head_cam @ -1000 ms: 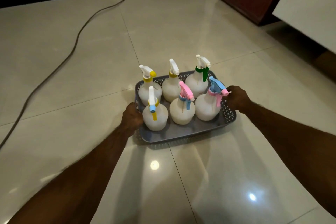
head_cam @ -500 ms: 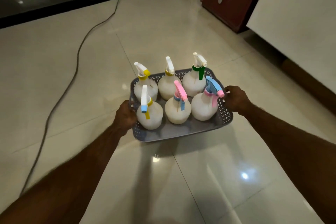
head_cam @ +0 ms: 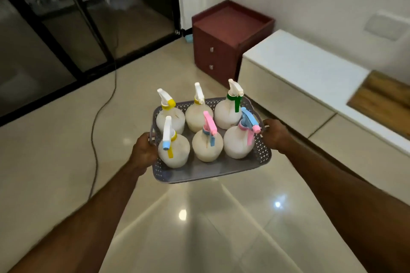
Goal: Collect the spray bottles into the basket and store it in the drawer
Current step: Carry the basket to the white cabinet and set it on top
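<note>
- Both forearms reach forward over glossy cream floor tiles [head_cam: 66, 139]; ceiling lights glint on them below the arms.
- Left hand [head_cam: 143, 152] grips the left end of a grey perforated basket [head_cam: 210, 170], fingers curled round the rim there.
- Right hand [head_cam: 275, 134] grips the opposite end the same way, fingers wrapped round the rim. Basket hangs between the two hands, clear of the floor, roughly level.
- Six white spray bottles stand upright inside, two rows of three.
- Row nearer the wrists: just beside the left hand, a bottle with a blue nozzle tip and yellow trigger [head_cam: 173, 150]; midway between the hands, a pink-headed bottle [head_cam: 207, 145]; just beside the right hand, a blue-and-pink-headed bottle [head_cam: 238, 142].
- Row beyond the knuckles: yellow-collared bottle [head_cam: 170, 117] on the left-hand side, a second yellow-collared bottle [head_cam: 198, 115] in the middle, green-collared bottle [head_cam: 228, 111] on the right-hand side.
- Beyond the left hand, a dark cable [head_cam: 97, 117] trails over the floor toward dark glass doors [head_cam: 66, 17].
- Beyond the right hand, a long white low cabinet [head_cam: 299, 66] runs along the wall.
- Farther still, past the basket, a maroon drawer unit [head_cam: 221, 46] with two small knobs, both drawers shut.
</note>
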